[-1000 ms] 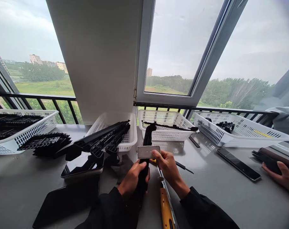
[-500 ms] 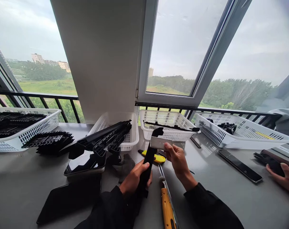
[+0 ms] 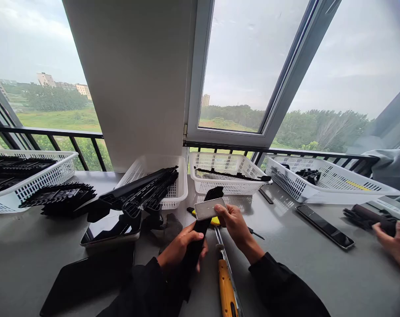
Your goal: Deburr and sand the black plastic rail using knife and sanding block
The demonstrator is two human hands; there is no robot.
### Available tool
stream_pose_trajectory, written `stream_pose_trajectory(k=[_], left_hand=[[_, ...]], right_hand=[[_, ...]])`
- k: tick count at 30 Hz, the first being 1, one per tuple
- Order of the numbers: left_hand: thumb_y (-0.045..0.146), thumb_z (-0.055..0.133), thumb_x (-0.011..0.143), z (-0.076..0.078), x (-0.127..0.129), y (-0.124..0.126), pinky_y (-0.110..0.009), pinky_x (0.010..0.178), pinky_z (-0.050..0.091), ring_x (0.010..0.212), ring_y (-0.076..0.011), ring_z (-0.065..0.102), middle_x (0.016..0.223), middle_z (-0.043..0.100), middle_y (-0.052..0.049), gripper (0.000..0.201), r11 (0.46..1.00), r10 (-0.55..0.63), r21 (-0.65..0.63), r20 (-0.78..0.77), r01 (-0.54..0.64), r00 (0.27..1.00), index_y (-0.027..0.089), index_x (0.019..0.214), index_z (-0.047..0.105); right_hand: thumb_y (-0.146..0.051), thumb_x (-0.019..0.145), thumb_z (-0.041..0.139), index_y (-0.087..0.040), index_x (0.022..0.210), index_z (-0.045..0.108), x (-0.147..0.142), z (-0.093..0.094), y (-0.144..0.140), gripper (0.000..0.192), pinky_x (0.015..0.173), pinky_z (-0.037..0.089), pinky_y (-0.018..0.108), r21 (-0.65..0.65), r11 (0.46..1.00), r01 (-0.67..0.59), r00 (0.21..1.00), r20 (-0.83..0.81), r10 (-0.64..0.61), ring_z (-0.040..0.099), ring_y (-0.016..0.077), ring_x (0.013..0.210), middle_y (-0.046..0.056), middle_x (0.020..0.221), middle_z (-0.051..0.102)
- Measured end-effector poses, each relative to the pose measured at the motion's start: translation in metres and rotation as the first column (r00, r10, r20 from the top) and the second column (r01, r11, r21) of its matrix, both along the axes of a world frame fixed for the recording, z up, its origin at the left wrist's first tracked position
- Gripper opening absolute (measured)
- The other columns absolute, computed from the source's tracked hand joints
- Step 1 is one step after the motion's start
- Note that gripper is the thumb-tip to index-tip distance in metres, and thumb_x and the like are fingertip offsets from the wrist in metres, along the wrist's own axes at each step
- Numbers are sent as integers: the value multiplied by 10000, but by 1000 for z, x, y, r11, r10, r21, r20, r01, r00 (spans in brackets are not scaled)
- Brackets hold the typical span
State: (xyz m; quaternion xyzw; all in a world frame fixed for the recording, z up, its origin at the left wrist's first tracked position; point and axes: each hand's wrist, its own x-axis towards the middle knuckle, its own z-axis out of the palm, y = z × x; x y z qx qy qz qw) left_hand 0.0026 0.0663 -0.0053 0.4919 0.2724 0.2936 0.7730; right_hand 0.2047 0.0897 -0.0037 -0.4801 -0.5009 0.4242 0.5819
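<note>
My left hand (image 3: 180,246) is wrapped round a long black plastic strip (image 3: 200,231), which slants up and away with a hooked far end. In my right hand (image 3: 235,224), a flat silver-grey rectangular plate (image 3: 209,208) is pinched between thumb and fingers. The plate lies across the upper part of the strip and seems to touch it; its underside is hidden. Beneath my hands lies a yellow-and-black tool (image 3: 215,221), partly covered. A tool with an orange-yellow handle (image 3: 227,286) and a metal shaft rests just right of the strip.
White baskets holding black parts line the back: far-left basket (image 3: 59,169), left-middle basket (image 3: 183,189), middle basket (image 3: 229,187), right basket (image 3: 335,193). Stacked black parts (image 3: 64,196), a tablet (image 3: 110,229) and a phone (image 3: 325,226) lie around. Another person's hand (image 3: 393,242) holds a dark object.
The silver-grey plate has shifted a little down along the strip and tilted so its broad face shows more. The view has turned slightly right. The other person's hand has moved.
</note>
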Motion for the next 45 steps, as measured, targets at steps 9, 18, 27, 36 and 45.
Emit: stream_pose_trajectory(k=[9,18,27,36,45], left_hand=[[356,618,847,0,-1,1,-206,372,471,369,-116,485,571,600,65,442,999,27,-37,53,-25,998,181,1250,567],[548,586,873,-1,0,4,-223,344,360,350,-131,507,502,588,14,368,997,38,-69,96,-31,995,198,756,586],[646,517,964,-3,2,6,-229,433,277,428,-105,419,540,592,-6,544,984,135,-138,172,-112,976,136,913,698],[652,679,920,-6,3,7,-220,456,334,481,-120,464,709,683,-1,931,979,180,-138,218,-153,959,193,1649,326],[560,662,976,-7,1,2,-237,576,374,601,-152,544,764,730,-39,855,987,146,-102,220,-126,965,199,1668,313]], right_hand=[[-695,803,748,-241,580,436,-2,-3,-2,594,465,199,261,8,999,-48,997,53,48,246,94,511,-75,545,323],[-736,820,706,-242,600,444,-19,-1,-9,601,460,195,260,-8,999,-48,998,41,48,233,97,512,-74,557,316],[-749,789,731,-240,582,475,-18,3,-7,606,454,191,269,-14,999,41,999,-11,-41,243,101,501,-74,531,321],[-834,713,771,-228,591,501,-19,3,-8,674,424,201,255,-88,996,24,995,-90,-32,250,79,450,-84,498,340],[-816,734,765,-207,621,581,-9,-3,-3,646,415,204,256,-104,993,54,987,-148,-69,241,78,419,-97,445,332]])
